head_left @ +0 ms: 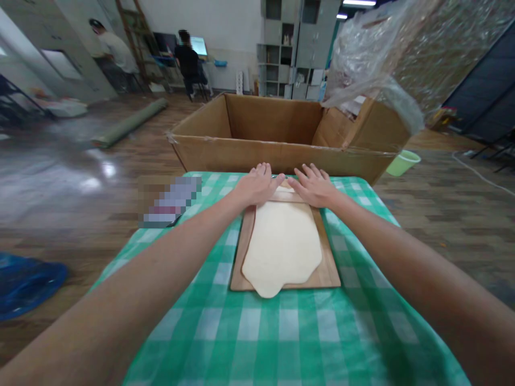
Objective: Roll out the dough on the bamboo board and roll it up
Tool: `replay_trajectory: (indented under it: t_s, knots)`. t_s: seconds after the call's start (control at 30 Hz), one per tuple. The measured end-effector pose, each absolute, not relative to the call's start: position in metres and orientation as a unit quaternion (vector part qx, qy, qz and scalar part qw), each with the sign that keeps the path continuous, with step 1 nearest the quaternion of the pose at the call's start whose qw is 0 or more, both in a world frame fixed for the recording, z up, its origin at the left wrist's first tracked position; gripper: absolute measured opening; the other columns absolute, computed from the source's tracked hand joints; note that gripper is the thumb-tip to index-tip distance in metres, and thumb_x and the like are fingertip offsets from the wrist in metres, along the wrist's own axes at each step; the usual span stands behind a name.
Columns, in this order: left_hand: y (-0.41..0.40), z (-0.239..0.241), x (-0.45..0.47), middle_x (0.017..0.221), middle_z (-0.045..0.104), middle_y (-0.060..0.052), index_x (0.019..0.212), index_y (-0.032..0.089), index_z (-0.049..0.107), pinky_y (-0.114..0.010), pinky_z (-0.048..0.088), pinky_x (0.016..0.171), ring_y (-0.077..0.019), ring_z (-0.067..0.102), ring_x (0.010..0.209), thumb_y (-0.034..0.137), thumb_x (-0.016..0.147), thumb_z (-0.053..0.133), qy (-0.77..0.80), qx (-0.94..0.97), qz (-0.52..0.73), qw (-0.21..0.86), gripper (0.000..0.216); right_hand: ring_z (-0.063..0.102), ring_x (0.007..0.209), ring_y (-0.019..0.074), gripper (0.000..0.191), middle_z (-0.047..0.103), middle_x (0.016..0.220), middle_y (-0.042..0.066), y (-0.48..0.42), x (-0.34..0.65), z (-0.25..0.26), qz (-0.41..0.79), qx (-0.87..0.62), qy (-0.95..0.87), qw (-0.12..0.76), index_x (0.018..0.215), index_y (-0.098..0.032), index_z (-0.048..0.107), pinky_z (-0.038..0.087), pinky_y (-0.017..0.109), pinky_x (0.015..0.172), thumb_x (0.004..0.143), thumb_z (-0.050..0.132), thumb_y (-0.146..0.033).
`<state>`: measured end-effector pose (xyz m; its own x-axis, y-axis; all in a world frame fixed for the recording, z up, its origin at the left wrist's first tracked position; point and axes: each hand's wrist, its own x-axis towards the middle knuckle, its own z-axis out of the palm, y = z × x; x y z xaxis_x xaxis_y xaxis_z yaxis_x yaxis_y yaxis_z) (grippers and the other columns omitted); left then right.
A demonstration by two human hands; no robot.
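a wood-plank floor [426,214] bears an open cardboard box [265,154], a table under green gingham cloth [257,340] and a light-green bucket [402,164]. on the wooden board [330,274] lies flat dough [284,244]; left hand [258,185] and right hand [314,187], fingers outstretched, cover the rolling pin [287,197] at its far end.

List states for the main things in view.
Left hand: open, palm down
Right hand: same
Brown wooden rolling pin: crosswise, under both hands
Pale rectangular wooden board: lying flat
Cream dough sheet: flattened, overhanging board's near edge
Brown cardboard box: open
Green-and-white checked tablecloth: spread
Rear rectangular monitor: lit
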<state>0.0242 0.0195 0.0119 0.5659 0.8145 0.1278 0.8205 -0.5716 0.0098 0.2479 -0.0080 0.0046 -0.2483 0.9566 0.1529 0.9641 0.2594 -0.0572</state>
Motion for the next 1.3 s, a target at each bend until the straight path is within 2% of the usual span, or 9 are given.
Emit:
replay_trajectory:
  t_s: [0.17, 0.3, 0.4, 0.57, 0.77, 0.87, 1.0, 1.13, 1.3]
  knots:
    - [-0.022, 0.009, 0.016, 0.162, 0.043, -0.020, 0.152, 0.011, 0.046, -0.054, 0.033, 0.122, -0.0341, 0.034, 0.155, 0.050, 0.109, 0.018, -0.472, -0.874, -0.117, 0.030, 0.064, 0.023, 0.158, 0.0347, 0.097, 0.032, 0.169, 0.020, -0.052, 0.241, 0.007, -0.035, -0.584, -0.805, 0.100, 0.164, -0.006, 0.031, 0.023, 0.052, 0.125, 0.101, 0.005, -0.075]
    - [-0.066, 0.007, 0.010, 0.160, 0.047, -0.021, 0.154, 0.008, 0.043, -0.052, 0.037, 0.120, -0.0341, 0.040, 0.151, 0.056, 0.108, 0.021, -0.474, -0.869, -0.137, 0.041, 0.071, 0.027, 0.157, 0.0333, 0.098, 0.033, 0.167, 0.023, -0.095, 0.235, 0.008, -0.022, -0.568, -0.816, 0.107, 0.162, 0.000, 0.030, 0.027, 0.048, 0.125, 0.101, 0.005, -0.073]
    - [-0.102, 0.005, 0.004, 0.159, 0.047, -0.023, 0.154, 0.005, 0.044, -0.050, 0.030, 0.124, -0.0335, 0.041, 0.150, 0.060, 0.106, 0.025, -0.457, -0.874, -0.152, 0.061, 0.075, 0.029, 0.156, 0.0337, 0.098, 0.035, 0.166, 0.024, -0.131, 0.230, 0.007, -0.049, -0.559, -0.820, 0.112, 0.161, 0.000, 0.033, 0.027, 0.049, 0.125, 0.101, 0.012, -0.075]
    - [-0.158, 0.002, -0.009, 0.167, 0.034, -0.020, 0.160, 0.004, 0.033, -0.050, 0.020, 0.130, -0.0310, 0.026, 0.159, 0.062, 0.105, 0.031, -0.438, -0.880, -0.168, 0.075, 0.080, 0.022, 0.159, 0.0325, 0.095, 0.027, 0.169, 0.022, -0.185, 0.228, 0.002, -0.074, -0.537, -0.831, 0.124, 0.164, -0.003, 0.025, 0.018, 0.053, 0.129, 0.101, 0.020, -0.074]
    - [-0.214, -0.006, -0.020, 0.172, 0.023, -0.018, 0.164, 0.008, 0.026, -0.050, 0.020, 0.131, -0.0306, 0.016, 0.162, 0.061, 0.103, 0.038, -0.421, -0.887, -0.175, 0.073, 0.082, 0.006, 0.161, 0.0334, 0.097, 0.013, 0.173, 0.021, -0.243, 0.228, -0.008, -0.053, -0.498, -0.854, 0.143, 0.167, -0.003, 0.015, 0.021, 0.055, 0.129, 0.101, 0.032, -0.073]
    - [-0.228, -0.004, -0.019, 0.171, 0.028, -0.017, 0.164, 0.011, 0.028, -0.054, 0.021, 0.130, -0.0319, 0.020, 0.160, 0.057, 0.104, 0.039, -0.435, -0.879, -0.180, 0.075, 0.076, 0.011, 0.161, 0.0341, 0.093, 0.017, 0.172, 0.019, -0.262, 0.227, -0.006, -0.044, -0.497, -0.853, 0.153, 0.168, -0.007, 0.012, 0.024, 0.058, 0.127, 0.102, 0.035, -0.068]
    - [-0.214, 0.020, -0.013, 0.159, 0.049, -0.015, 0.155, 0.018, 0.046, -0.059, 0.027, 0.125, -0.0333, 0.042, 0.149, 0.052, 0.106, 0.036, -0.449, -0.871, -0.193, 0.053, 0.060, 0.034, 0.153, 0.0336, 0.075, 0.042, 0.164, 0.016, -0.249, 0.234, 0.019, -0.037, -0.505, -0.843, 0.182, 0.165, -0.015, 0.031, 0.027, 0.056, 0.125, 0.106, 0.032, -0.061]
    - [-0.160, 0.048, -0.007, 0.145, 0.058, -0.014, 0.144, 0.017, 0.055, -0.048, 0.038, 0.120, -0.0287, 0.051, 0.138, 0.048, 0.108, 0.029, -0.443, -0.859, -0.253, 0.047, 0.053, 0.045, 0.144, 0.0330, 0.065, 0.053, 0.154, 0.018, -0.189, 0.243, 0.043, -0.060, -0.537, -0.806, 0.242, 0.156, -0.015, 0.044, 0.037, 0.052, 0.119, 0.108, 0.028, -0.055]
    - [-0.083, 0.039, 0.010, 0.141, 0.062, -0.018, 0.134, 0.012, 0.059, -0.047, 0.039, 0.118, -0.0290, 0.053, 0.138, 0.040, 0.108, 0.027, -0.434, -0.878, -0.188, 0.074, 0.050, 0.053, 0.134, 0.0316, 0.048, 0.061, 0.141, 0.020, -0.111, 0.238, 0.032, -0.087, -0.533, -0.835, 0.108, 0.140, -0.013, 0.059, 0.042, 0.049, 0.113, 0.111, 0.028, -0.035]
